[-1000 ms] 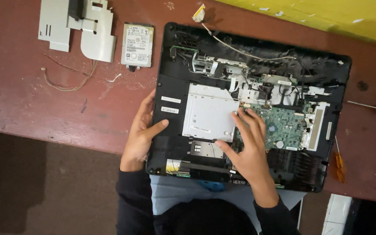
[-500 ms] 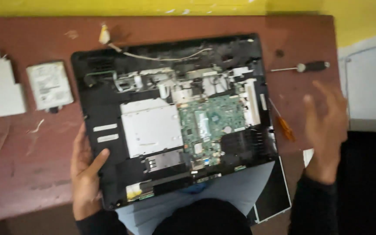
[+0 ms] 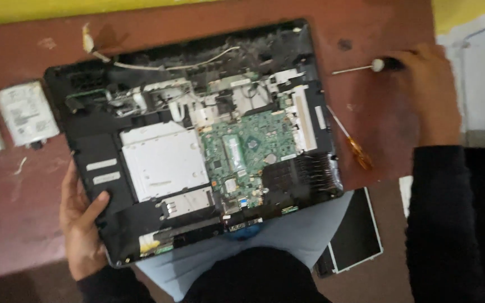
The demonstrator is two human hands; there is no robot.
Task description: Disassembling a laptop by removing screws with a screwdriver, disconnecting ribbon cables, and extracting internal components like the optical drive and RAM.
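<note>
Reddish-brown and scuffed, the desk [image 3: 377, 33] carries an opened laptop base [image 3: 192, 140] that lies partly over its near edge, above the person's lap. Nearest to me, the left hand [image 3: 82, 221] grips the base's near-left corner, thumb pressed on the black casing and fingers curled underneath, steadying it. Judging by what lies bare, the strip-down looks well advanced: the cover is off, the silver optical drive [image 3: 161, 160] sits exposed in the middle, and the green circuit board [image 3: 242, 148] beside it is uncovered, though both seem still seated, as do the loose white cables [image 3: 169, 66] along the far edge. Low on the right, below the desk's edge, a flat dark panel [image 3: 355, 238] lies apart. An orange-handled screwdriver [image 3: 352, 143] lies on the desk just beside the base's right side, untouched. Off to the left a removed hard drive [image 3: 26, 112] rests on the wood, well apart. Farthest away, the right hand [image 3: 430, 92] closes on the black handle of a second screwdriver [image 3: 366, 67], its shaft pointing left; the blur keeps me from telling how firm that grip is.
</note>
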